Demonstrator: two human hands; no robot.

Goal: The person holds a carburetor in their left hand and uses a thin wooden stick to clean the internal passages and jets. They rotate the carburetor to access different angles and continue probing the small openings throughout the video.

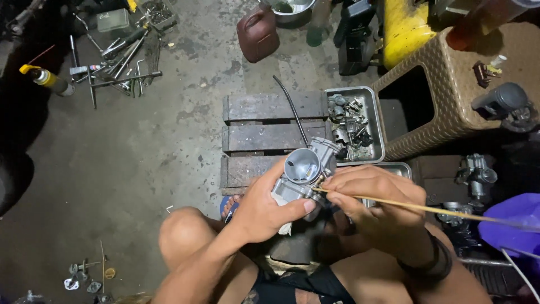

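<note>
The left hand [264, 211] is closing around the carburetor [306, 171], holding it just near of the wooden pallet [264, 132]. The right hand [374, 200] is pinching a thin stick [427, 209] at its side. The cast metal is probably heavy, rigid and oily, so gripping the body is looking safest.

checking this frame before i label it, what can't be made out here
Head view only:
- Where the thin stick enters the carburetor: hidden by the right hand.
- Carburetor underside: covered by the left hand.
- Parts in the metal tray: too small and jumbled to tell apart.
- Tools on the floor, upper left: small and dim.
- Purple thing: cut off by the right edge.
</note>
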